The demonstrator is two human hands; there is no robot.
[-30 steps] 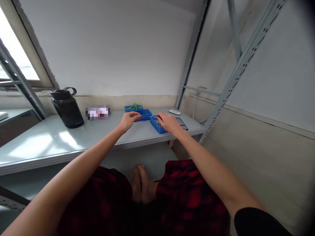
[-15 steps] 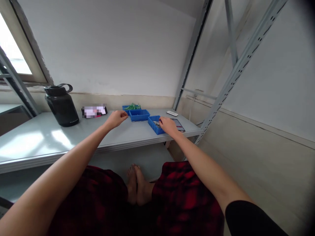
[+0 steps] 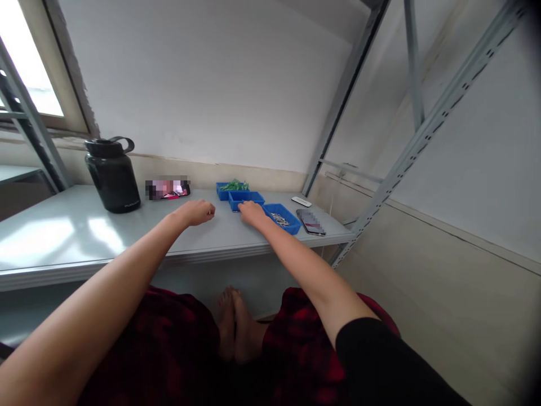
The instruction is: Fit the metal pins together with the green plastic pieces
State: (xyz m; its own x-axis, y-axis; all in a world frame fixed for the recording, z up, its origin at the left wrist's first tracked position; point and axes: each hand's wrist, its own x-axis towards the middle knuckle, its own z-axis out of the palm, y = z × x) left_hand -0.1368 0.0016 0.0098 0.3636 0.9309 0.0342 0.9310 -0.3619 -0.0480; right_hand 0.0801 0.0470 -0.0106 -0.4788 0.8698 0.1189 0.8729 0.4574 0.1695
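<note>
My left hand [image 3: 198, 212] is closed above the grey tabletop, left of the blue trays. Its fingers curl together, and whatever they may hold is too small to make out. At the front left edge of the middle blue tray [image 3: 258, 203] is my right hand [image 3: 252, 215], its fingers pinched and mostly hidden. Beside the right wrist stands the nearest blue tray [image 3: 295, 226], with several small metallic pieces [image 3: 279, 219] lying in it. The rear blue tray [image 3: 221, 193] holds green pieces [image 3: 235, 185].
A large black bottle [image 3: 113, 179] stands at the left of the table [image 3: 169, 239]. Behind my left hand a phone [image 3: 169, 189] lies near the wall. On the right are another phone [image 3: 311, 221] and a flat white object [image 3: 301, 201]. Metal shelf posts [image 3: 346, 90] frame the table.
My right hand has moved left from the tray of metallic pieces to the middle tray. My left hand has lowered slightly and curled more. The view has shifted a little.
</note>
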